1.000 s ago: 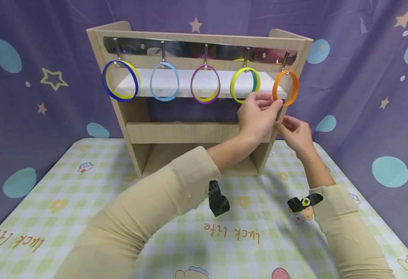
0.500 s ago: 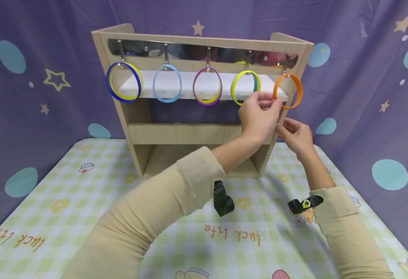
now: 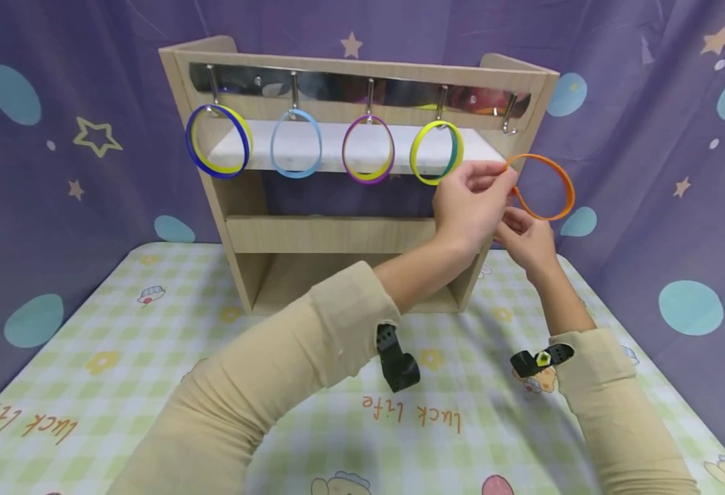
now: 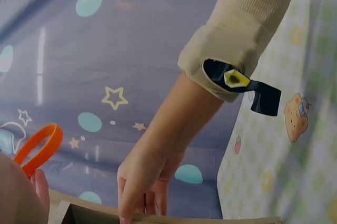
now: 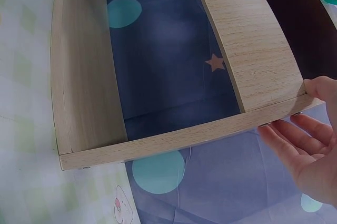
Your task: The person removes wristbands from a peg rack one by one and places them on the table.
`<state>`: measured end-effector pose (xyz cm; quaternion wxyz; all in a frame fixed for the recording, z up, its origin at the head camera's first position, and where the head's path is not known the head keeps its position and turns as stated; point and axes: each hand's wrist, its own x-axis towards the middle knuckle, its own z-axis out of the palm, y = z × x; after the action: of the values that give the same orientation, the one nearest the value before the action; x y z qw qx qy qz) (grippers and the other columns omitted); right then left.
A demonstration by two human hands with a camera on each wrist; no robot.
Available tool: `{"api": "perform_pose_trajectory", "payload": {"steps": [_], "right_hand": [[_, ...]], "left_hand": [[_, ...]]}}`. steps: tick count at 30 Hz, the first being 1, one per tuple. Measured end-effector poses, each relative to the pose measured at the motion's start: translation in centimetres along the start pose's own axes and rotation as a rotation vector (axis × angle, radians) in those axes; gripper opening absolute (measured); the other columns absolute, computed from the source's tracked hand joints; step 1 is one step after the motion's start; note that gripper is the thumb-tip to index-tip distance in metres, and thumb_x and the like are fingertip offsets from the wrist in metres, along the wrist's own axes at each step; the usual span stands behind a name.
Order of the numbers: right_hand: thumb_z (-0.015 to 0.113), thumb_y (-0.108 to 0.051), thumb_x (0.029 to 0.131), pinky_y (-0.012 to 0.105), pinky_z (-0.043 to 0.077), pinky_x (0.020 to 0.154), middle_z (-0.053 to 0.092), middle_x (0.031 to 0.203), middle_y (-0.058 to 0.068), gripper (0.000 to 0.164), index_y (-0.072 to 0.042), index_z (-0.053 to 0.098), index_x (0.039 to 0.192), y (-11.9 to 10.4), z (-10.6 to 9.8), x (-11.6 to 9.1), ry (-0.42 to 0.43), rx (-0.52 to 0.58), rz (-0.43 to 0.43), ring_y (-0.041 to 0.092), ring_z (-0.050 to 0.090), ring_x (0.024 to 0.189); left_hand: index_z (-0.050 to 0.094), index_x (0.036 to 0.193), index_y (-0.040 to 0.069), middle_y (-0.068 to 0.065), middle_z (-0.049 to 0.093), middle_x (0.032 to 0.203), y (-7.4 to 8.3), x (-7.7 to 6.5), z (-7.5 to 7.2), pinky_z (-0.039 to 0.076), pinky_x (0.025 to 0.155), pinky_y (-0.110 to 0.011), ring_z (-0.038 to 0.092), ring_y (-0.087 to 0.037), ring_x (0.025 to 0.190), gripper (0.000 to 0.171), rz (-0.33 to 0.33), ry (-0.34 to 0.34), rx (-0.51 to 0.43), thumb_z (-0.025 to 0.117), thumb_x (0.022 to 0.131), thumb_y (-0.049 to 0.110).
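Note:
In the head view my left hand pinches an orange silicone wristband at its left edge. The band is off to the lower right of the rightmost hook, apart from it. My right hand grips the right side panel of a small wooden shelf. The right wrist view has the thumb on one face of that panel and the fingers on the other. Other wristbands hang on the hooks: blue with yellow, light blue, purple with yellow, yellow with green.
A metal hook strip runs along the shelf's upper front, above a white board. The shelf stands on a checkered tablecloth. Behind and around it hangs a purple curtain.
The orange wristband has come off the rightmost hook and moved right and down with my left hand. My right hand stays on the shelf's side.

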<state>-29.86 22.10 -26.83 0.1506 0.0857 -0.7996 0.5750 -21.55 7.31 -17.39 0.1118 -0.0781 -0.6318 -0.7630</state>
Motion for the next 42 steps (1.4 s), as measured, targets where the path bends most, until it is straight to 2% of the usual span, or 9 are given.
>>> {"api": "perform_pose_trajectory", "payload": {"steps": [4, 6, 8, 13, 20, 23, 29, 36, 42], "right_hand": [[0.065, -0.023, 0.090, 0.007, 0.056, 0.070, 0.064, 0.082, -0.029, 0.037, -0.002, 0.061, 0.121, -0.1, 0.0, -0.1, 0.000, 0.004, 0.001, -0.010, 0.063, 0.077], [0.061, -0.018, 0.092, 0.006, 0.055, 0.071, 0.062, 0.081, -0.030, 0.048, 0.009, 0.052, 0.130, -0.2, -0.2, -0.2, -0.022, 0.009, -0.003, -0.012, 0.061, 0.076], [0.060, -0.016, 0.091, 0.004, 0.054, 0.068, 0.060, 0.076, -0.033, 0.048, 0.011, 0.052, 0.129, -0.3, -0.3, -0.4, -0.024, -0.010, -0.010, -0.014, 0.060, 0.073], [0.063, -0.026, 0.089, 0.004, 0.054, 0.066, 0.057, 0.073, -0.031, 0.048, 0.009, 0.057, 0.123, -0.6, -0.4, -0.6, 0.002, -0.088, 0.000, -0.014, 0.059, 0.071], [0.066, -0.028, 0.090, 0.006, 0.055, 0.067, 0.062, 0.077, -0.031, 0.054, 0.009, 0.054, 0.127, -0.3, -0.3, -0.4, -0.016, -0.037, 0.015, -0.012, 0.061, 0.074], [0.066, -0.028, 0.090, 0.007, 0.055, 0.067, 0.061, 0.078, -0.031, 0.052, 0.007, 0.055, 0.127, -0.2, -0.3, -0.3, -0.019, -0.054, 0.019, -0.010, 0.061, 0.074], [0.067, -0.024, 0.090, 0.008, 0.057, 0.071, 0.063, 0.085, -0.025, 0.049, 0.004, 0.053, 0.128, -0.5, -0.7, 0.2, -0.059, -0.014, 0.020, -0.009, 0.062, 0.081], [0.069, -0.025, 0.089, 0.008, 0.056, 0.074, 0.062, 0.090, -0.023, 0.057, 0.001, 0.047, 0.135, -0.6, -1.2, 0.6, -0.119, 0.008, 0.071, -0.007, 0.061, 0.086], [0.073, -0.017, 0.086, 0.010, 0.057, 0.074, 0.066, 0.091, -0.017, 0.039, -0.010, 0.057, 0.121, 0.1, -1.5, 0.8, -0.131, 0.182, 0.085, -0.003, 0.063, 0.086]], "left_hand": [[0.071, 0.094, 0.005, -0.006, 0.071, 0.080, -0.1, -0.5, -0.3, 0.058, 0.056, -0.017, 0.073, -0.020, 0.071, 0.011, -0.101, -0.013, -0.013, 0.072, 0.086, 0.013], [0.072, 0.093, 0.004, -0.008, 0.072, 0.081, -0.5, -0.6, -0.6, 0.059, 0.059, -0.018, 0.071, -0.017, 0.068, 0.011, -0.150, -0.019, -0.018, 0.072, 0.086, 0.012], [0.072, 0.093, 0.001, -0.011, 0.073, 0.086, -1.1, -0.6, -1.1, 0.061, 0.064, -0.022, 0.069, -0.014, 0.068, 0.011, -0.187, -0.031, -0.029, 0.071, 0.086, 0.010], [0.071, 0.097, -0.004, -0.018, 0.072, 0.101, -2.6, -0.3, -2.8, 0.063, 0.075, -0.027, 0.069, -0.019, 0.079, 0.013, -0.301, -0.065, -0.061, 0.067, 0.088, 0.005], [0.068, 0.105, -0.008, -0.024, 0.067, 0.115, -4.4, -0.1, -4.9, 0.063, 0.081, -0.028, 0.064, -0.015, 0.076, 0.019, -0.447, -0.088, -0.056, 0.064, 0.089, 0.001], [0.067, 0.107, -0.008, -0.025, 0.067, 0.113, -5.1, -0.1, -5.5, 0.062, 0.082, -0.029, 0.063, -0.013, 0.073, 0.020, -0.477, -0.093, -0.047, 0.063, 0.089, 0.000], [0.064, 0.113, -0.010, -0.012, 0.063, 0.087, -5.8, -0.1, -6.6, 0.060, 0.089, -0.031, 0.061, -0.012, 0.073, 0.025, -0.523, -0.130, -0.047, 0.062, 0.090, 0.001], [0.062, 0.117, -0.010, -0.008, 0.061, 0.078, -6.2, -0.2, -7.4, 0.058, 0.093, -0.034, 0.061, -0.012, 0.070, 0.028, -0.563, -0.159, -0.048, 0.061, 0.091, 0.001], [0.063, 0.116, -0.009, -0.005, 0.062, 0.077, -6.8, -0.4, -7.8, 0.059, 0.092, -0.033, 0.063, -0.013, 0.073, 0.027, -0.576, -0.172, -0.012, 0.061, 0.092, 0.002]]}}
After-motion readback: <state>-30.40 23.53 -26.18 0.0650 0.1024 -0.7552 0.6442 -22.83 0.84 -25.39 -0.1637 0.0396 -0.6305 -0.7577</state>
